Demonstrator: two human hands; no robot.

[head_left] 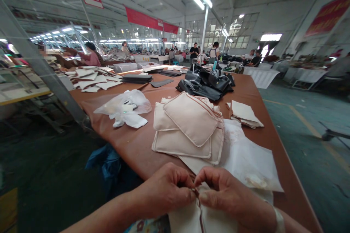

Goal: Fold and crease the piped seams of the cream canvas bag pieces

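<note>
A cream fabric piece (pixel 186 219) with a brown strip running down its middle hangs at the bottom of the view, at the table's near edge. My left hand (pixel 172 185) is closed in a pinch on its top end, thumb against forefinger. Facing it, my right hand (pixel 224 191) pinches the same end, so the two thumbs almost meet. A small brown bit shows between the fingertips; its details are hidden. Just beyond my hands lies a stack of stitched cream panels (pixel 188 120) with brown edging. White sheets (pixel 251 156) lie to the right of the stack.
Black handbags (pixel 205 83) sit behind the stack on the brown-covered table (pixel 125 134). A clear plastic bag (pixel 136 100) lies left, and folded cream pieces (pixel 244 113) right. Farther back are dark panels (pixel 136 78) and loose cream pieces (pixel 93 78). A metal post (pixel 46 62) stands left. People work beyond.
</note>
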